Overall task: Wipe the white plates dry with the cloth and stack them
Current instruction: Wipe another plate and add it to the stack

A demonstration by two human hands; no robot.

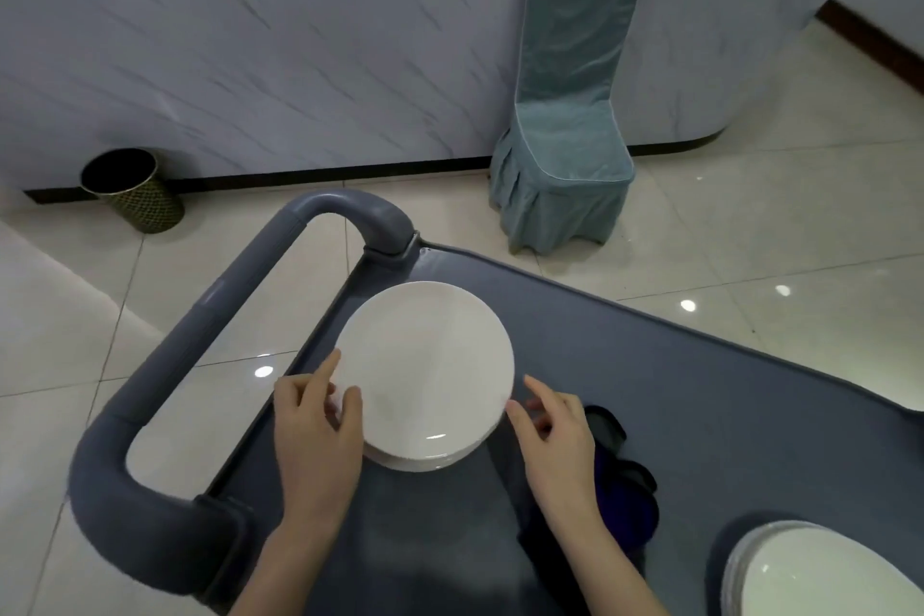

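Observation:
A stack of white plates [425, 365] stands on the grey cart top [675, 415] near its left handle. My left hand [312, 435] grips the top plate at its left rim, thumb on the plate's face. My right hand [555, 440] is at the stack's right rim with fingers spread, fingertips touching or nearly touching the edge; it holds nothing that I can see. A dark blue cloth [625, 495] lies crumpled on the cart just right of my right wrist. A second stack of white plates [820, 575] sits at the bottom right corner, partly cut off.
The cart's thick grey handle [165, 365] loops around on the left. On the tiled floor beyond stand a teal covered chair [565, 125] and a dark waste bin [132, 190] against a marbled wall.

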